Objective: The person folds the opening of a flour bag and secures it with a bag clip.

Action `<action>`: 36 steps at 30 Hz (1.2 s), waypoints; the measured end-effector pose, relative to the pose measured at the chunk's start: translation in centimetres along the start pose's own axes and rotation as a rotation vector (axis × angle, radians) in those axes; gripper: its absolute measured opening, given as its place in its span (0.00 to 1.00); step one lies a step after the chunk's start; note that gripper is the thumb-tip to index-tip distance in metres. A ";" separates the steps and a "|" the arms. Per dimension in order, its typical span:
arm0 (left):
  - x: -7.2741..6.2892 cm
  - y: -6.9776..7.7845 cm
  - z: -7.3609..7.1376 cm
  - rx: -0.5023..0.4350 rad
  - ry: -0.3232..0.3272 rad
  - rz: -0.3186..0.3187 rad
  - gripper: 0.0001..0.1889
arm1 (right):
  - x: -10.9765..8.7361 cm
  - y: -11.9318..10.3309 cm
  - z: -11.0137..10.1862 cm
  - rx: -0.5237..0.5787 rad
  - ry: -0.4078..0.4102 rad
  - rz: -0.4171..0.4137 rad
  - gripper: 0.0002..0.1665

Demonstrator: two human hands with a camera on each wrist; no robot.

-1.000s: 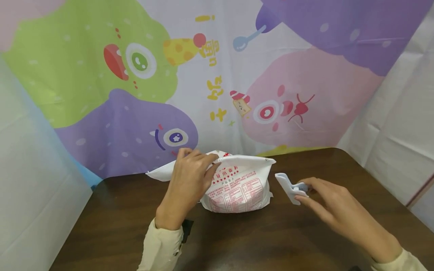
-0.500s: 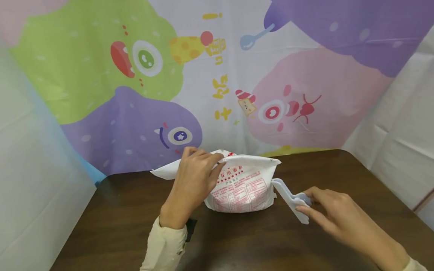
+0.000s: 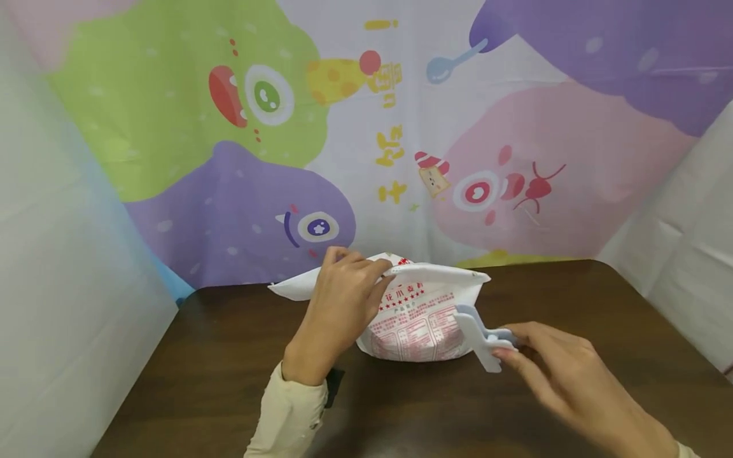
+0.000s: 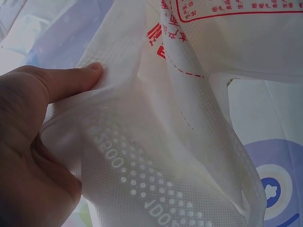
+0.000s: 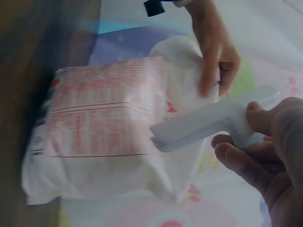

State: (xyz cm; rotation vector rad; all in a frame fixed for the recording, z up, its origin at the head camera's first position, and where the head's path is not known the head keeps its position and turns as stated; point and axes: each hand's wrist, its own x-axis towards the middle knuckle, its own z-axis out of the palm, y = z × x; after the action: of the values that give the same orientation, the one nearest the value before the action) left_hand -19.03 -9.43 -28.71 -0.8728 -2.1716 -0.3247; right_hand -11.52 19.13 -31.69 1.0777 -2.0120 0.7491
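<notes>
A white flour bag (image 3: 418, 331) with red print stands on the table, its top edge folded over. My left hand (image 3: 343, 305) pinches that top edge between thumb and fingers. In the left wrist view the thumb lies over the white, dot-embossed plastic of the bag (image 4: 137, 156). My right hand (image 3: 564, 369) pinches the handles of a pale blue and white bag clip (image 3: 478, 343). In the head view the clip overlaps the bag's right side. The right wrist view shows its long jaws nearly together, with no bag visible between them; whether they touch the bag I cannot tell.
The dark wooden table (image 3: 229, 381) runs back to a hanging cloth (image 3: 412, 127) printed with colourful cartoon monsters. White cloth walls (image 3: 63, 254) close in the left and right sides. A dark strap (image 3: 335, 388) sits at the left wrist.
My right hand has brought the clip leftward to the bag's right side, changing its tilt. The left hand keeps its grip on the bag's top. The whole head view has shifted slightly.
</notes>
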 end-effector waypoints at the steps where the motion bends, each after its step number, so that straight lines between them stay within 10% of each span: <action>1: 0.0 0.0 0.0 0.001 0.001 0.000 0.04 | 0.5 0.0 0.0 -0.006 0.024 -0.021 0.22; 16: 0.1 0.1 0.1 -0.015 0.003 -0.001 0.04 | 7.5 0.1 -1.2 -0.156 0.144 -0.179 0.27; 36: 0.0 -0.1 0.0 -0.019 -0.004 -0.001 0.03 | 11.6 2.5 1.5 -0.077 -0.086 -0.204 0.23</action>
State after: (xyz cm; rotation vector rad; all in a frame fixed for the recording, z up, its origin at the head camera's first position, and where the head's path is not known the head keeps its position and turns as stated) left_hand -19.14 -9.49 -28.73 -0.8834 -2.1764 -0.3446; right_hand -18.70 14.09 -23.58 1.2658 -1.9481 0.5237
